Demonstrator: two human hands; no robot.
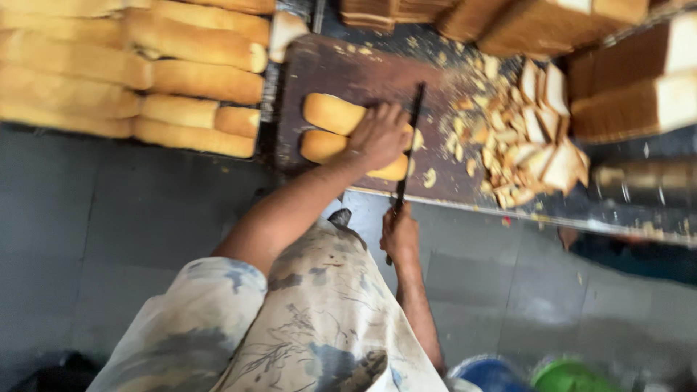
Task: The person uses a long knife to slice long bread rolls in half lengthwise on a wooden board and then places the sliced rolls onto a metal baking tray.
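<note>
Brown and worn, the board [348, 72] lies on the tabletop [624, 225], strewn with crumbs, over a dull grey tiled floor [109, 218]. Long whole loaves [181, 80] are stacked at the left, and squared sliced loaves [639, 94] are piled at the right and back. A heap of cut crusts [534, 138] sits on the board's right side. Two loaves [334, 127] lie side by side at mid-board, their long axes running left to right. The left hand [377, 134] presses down on their right ends, fingers spread over the crust. The right hand [399, 232], at the tabletop's near edge, has its fingers wrapped round the handle of a knife [410, 141]. Its thin dark blade points away from the person, crossing the loaves just beside the left hand.
</note>
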